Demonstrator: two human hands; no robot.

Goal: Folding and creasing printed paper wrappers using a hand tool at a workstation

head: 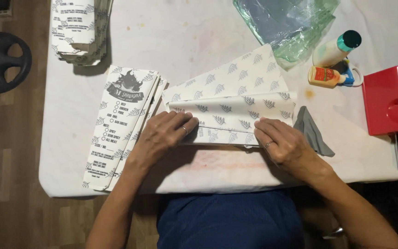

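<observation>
Plainly the printed paper sheet [236, 113] lies near the front edge of the white table [199, 41], partly folded, its leaf-patterned flap turned down over itself; it looks thin, light and limp, likely to slide or crease wrongly unless pinned flat, so the fold line and the outer corners seem the best places to press; the left hand [164, 133] rests palm-down with fingers spread on the left end of the fold, grasping nothing; the right hand [279, 140] presses flat on the right end likewise; just left lies a stack of finished paper sleeves [123, 124]; a grey cloth [312, 129], glue bottles [330, 64] and a red holder [388, 99] sit to the right.
</observation>
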